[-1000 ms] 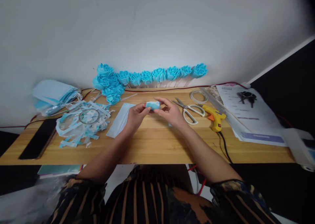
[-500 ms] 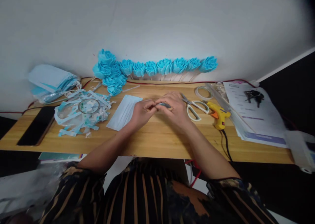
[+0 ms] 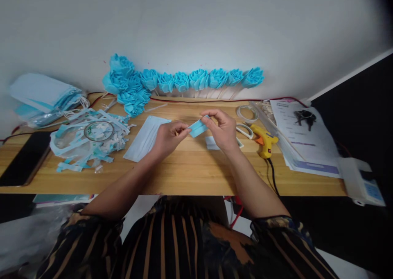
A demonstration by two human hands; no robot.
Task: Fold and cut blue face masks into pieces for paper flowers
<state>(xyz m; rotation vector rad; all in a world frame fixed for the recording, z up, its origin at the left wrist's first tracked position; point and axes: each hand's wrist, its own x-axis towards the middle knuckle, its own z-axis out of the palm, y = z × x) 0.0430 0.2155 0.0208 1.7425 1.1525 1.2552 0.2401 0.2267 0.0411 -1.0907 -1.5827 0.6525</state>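
Observation:
Between my two hands, above the middle of the wooden table, is a small blue strip of mask fabric [image 3: 198,127]. My left hand [image 3: 171,139] pinches its left end between thumb and finger. At the other end, my right hand [image 3: 221,128] grips it with thumb and fingertips. A pale piece of mask fabric [image 3: 211,142] lies on the table under my right hand. Just left of my left hand lies a flat pleated face mask [image 3: 144,138]. Scissors [image 3: 245,131] rest behind my right hand, which hides their blades and part of the handles.
Blue fabric flowers [image 3: 198,79] on stems line the wall. At left are stacked masks [image 3: 46,95], a scrap heap [image 3: 92,148] with a tape roll [image 3: 98,131] and a phone [image 3: 24,158]. A yellow glue gun [image 3: 264,141], papers [image 3: 307,148] and keys [image 3: 305,118] lie at right.
My hands have moved apart, and the blue strip now shows stretched between them. A pale fabric piece has come into sight under my right hand. The view has shifted slightly right.

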